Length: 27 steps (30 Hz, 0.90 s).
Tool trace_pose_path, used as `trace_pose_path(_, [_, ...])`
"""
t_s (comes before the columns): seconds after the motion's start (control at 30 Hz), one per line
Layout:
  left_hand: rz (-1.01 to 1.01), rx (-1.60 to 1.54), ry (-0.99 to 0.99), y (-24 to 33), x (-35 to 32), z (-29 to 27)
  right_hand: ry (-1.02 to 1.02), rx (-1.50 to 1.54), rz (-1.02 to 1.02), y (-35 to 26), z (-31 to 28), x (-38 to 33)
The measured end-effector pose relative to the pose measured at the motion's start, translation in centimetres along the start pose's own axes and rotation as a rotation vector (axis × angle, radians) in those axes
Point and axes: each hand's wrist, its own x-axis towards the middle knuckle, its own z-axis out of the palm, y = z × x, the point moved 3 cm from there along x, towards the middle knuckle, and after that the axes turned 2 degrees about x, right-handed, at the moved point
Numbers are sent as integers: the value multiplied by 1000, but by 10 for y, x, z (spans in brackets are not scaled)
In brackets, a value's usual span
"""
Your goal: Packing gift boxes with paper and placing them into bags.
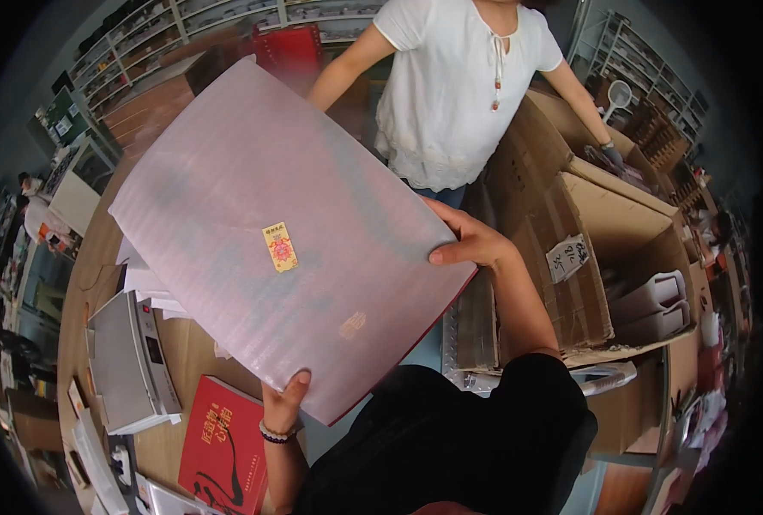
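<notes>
The left hand (pixel 285 399) holds the package (pixel 218 180) near its 6 o'clock corner, thumb flat on the face, the other fingers hidden behind; a beaded bracelet (pixel 278 432) rings the wrist. The right hand (pixel 476 240) grips the 3 o'clock corner, thumb pressed on the front, its forearm rising from a black sleeve (pixel 540 395) at 5 o'clock. Between them the package is held up, tilted, above the surface (pixel 81 300).

It blocks the view of much of the surface, covers part of some papers (pixel 154 292) at 8 o'clock, and hides one hand of a co-worker (pixel 450 94) at 1 o'clock. Also from the package, a grey machine (pixel 132 369) sits at 8 o'clock, a red book (pixel 218 459) at 7, an open carton (pixel 536 249) at 3, and shelves (pixel 132 51) at 11.

The package is flat and rectangular, in translucent, faintly ribbed white wrap with red showing along one edge; a yellow sticker (pixel 280 247) marks its middle. The carton is creased brown cardboard, the surface wood-grained.
</notes>
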Motion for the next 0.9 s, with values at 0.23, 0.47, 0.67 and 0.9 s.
trace_pose_path(0.23, [-127, 47, -460, 8, 60, 72, 494, 95, 88, 10, -18, -131])
trace_pose_path(0.47, [-180, 108, -661, 19, 82, 126, 768, -50, 47, 9, -32, -186])
trace_pose_path(0.67, [-248, 10, -790, 17, 113, 175, 891, -11, 75, -13, -63, -216])
trace_pose_path(0.9, [-411, -195, -933, 21, 163, 293, 1054, 67, 148, -96, -104, -249])
